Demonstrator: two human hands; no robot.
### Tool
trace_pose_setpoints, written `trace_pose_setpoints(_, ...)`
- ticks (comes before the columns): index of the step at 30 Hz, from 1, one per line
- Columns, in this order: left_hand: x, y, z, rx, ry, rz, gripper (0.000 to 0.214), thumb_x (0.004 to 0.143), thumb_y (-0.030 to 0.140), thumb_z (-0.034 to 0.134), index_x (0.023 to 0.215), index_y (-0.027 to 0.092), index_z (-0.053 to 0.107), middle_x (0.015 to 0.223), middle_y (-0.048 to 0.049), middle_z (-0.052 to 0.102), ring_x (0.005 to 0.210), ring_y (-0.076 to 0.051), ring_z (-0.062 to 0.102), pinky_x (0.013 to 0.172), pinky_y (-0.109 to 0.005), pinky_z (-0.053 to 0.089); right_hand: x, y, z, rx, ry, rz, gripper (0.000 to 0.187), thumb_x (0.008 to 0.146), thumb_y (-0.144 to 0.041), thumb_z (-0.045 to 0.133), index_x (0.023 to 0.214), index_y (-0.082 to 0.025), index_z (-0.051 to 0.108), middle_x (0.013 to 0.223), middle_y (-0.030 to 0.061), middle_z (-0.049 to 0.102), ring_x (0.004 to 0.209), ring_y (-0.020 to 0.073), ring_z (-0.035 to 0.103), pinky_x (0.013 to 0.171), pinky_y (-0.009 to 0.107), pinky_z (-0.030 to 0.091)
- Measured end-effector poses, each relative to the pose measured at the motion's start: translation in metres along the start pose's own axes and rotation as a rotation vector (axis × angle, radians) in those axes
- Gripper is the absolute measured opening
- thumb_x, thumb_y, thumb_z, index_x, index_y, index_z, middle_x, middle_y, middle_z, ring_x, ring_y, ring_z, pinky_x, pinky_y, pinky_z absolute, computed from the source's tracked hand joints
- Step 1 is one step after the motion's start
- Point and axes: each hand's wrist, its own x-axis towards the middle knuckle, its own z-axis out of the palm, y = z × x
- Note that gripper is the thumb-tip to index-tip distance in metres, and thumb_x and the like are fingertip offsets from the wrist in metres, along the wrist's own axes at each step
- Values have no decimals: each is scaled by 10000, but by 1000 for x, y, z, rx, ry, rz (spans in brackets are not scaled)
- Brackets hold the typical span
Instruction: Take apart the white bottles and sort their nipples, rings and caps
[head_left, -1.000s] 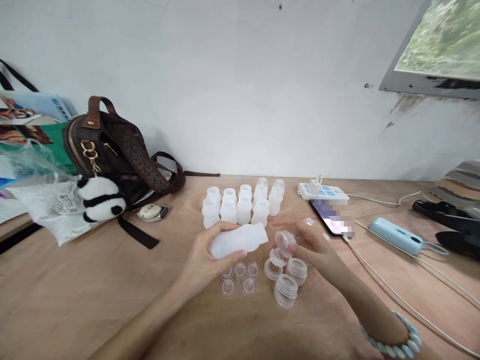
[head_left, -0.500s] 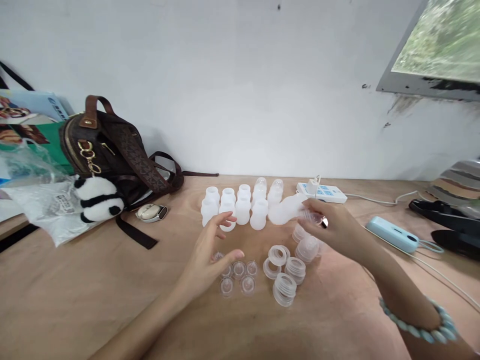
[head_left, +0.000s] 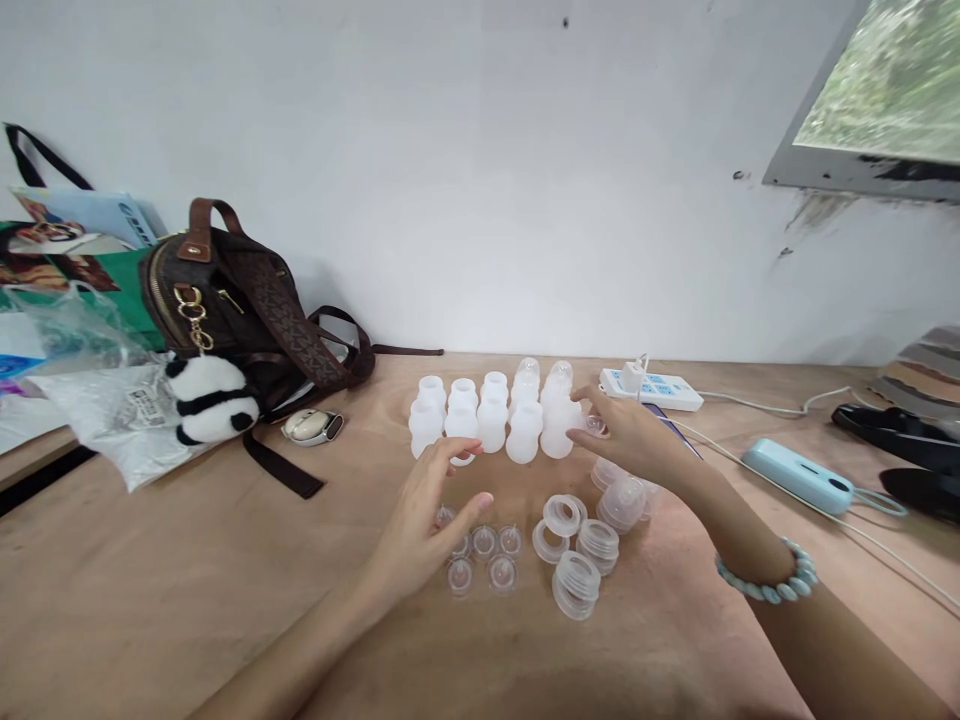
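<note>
Several white plastic bottles [head_left: 491, 415] stand in two rows at the middle of the wooden table [head_left: 150, 580]. My right hand [head_left: 630, 435] reaches to the right end of the front row, fingertips at the end bottle [head_left: 556, 428], with a small clear piece [head_left: 596, 425] pinched in its curled fingers. My left hand [head_left: 431, 515] hovers open with fingers spread, just above several small clear caps [head_left: 484, 560]. Ribbed clear rings [head_left: 577, 560] and a domed clear cover [head_left: 619, 500] lie to the right of the caps.
A brown bag [head_left: 232, 300] with a panda charm [head_left: 210, 400], plastic bags [head_left: 97, 400] and a small case [head_left: 311, 425] lie at the left. A power strip [head_left: 660, 388], cables, a blue device [head_left: 799, 475] and black items [head_left: 900, 435] lie at the right.
My left hand let go of the white bottle; my right hand carried it up and stood it at the right end of the front row. The left hand now hovers open over the caps.
</note>
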Motion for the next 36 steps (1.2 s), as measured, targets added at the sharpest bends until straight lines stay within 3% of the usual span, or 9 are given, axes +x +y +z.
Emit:
trace_pose_setpoints(3,0,3,1,-17,-21,19,203,947,280,530,1144,246,562,1156,-75,629,1072,-251,569,943,-397,450,-20,-7,4,215,162,-41,326,840,-402,664,1059,-220,504,961,79,684,841,263,660,687,354,484)
trace_pose_setpoints(6,-1,7,3,-102,-80,-3,128,946,263,524,1015,223,624,1042,-57,658,1006,-228,585,905,-356,444,-38,-22,25,378,276,-134,309,815,-397,722,938,-236,489,909,65,691,804,244,665,680,356,511)
trace_pose_setpoints(11,-2,11,10,-329,-174,-124,161,933,294,552,909,193,675,869,-25,662,830,-185,586,786,-288,439,-56,-48,62,550,447,-380,250,887,-345,688,1033,-247,510,1091,103,705,970,240,690,743,350,571)
trace_pose_setpoints(16,-1,18,15,-684,-304,-312,271,884,413,618,795,164,682,741,-6,617,709,-156,536,673,-249,416,-65,-65,64,552,528,-565,195,932,-263,634,1109,-226,563,1136,137,681,994,241,686,786,386,598)
trace_pose_setpoints(23,-5,18,17,-858,-360,-526,316,810,464,713,847,154,759,735,-21,646,660,-134,516,613,-221,390,-69,-73,59,411,563,-661,161,958,-226,581,1116,-195,597,1091,159,695,900,244,692,706,384,606)
trace_pose_setpoints(27,-7,15,16,-838,-370,-571,274,801,409,722,775,139,760,681,-16,627,639,-126,505,618,-220,388,-71,-73,57,376,485,-690,192,954,-228,585,1143,-197,601,1087,156,707,886,250,696,708,378,592)
trace_pose_setpoints(32,-6,19,12,-769,-391,-571,307,801,450,709,783,146,746,646,5,594,586,-107,444,560,-208,333,-73,-72,56,530,338,-547,447,922,-399,631,1324,-243,513,1010,83,672,864,207,660,724,322,574)
trace_pose_setpoints(36,-5,22,12,-740,-365,-576,320,764,466,735,739,147,714,624,13,586,556,-98,414,510,-202,269,-69,-71,51,701,204,-456,345,836,-435,730,1116,-243,667,868,29,612,761,168,609,654,288,517)
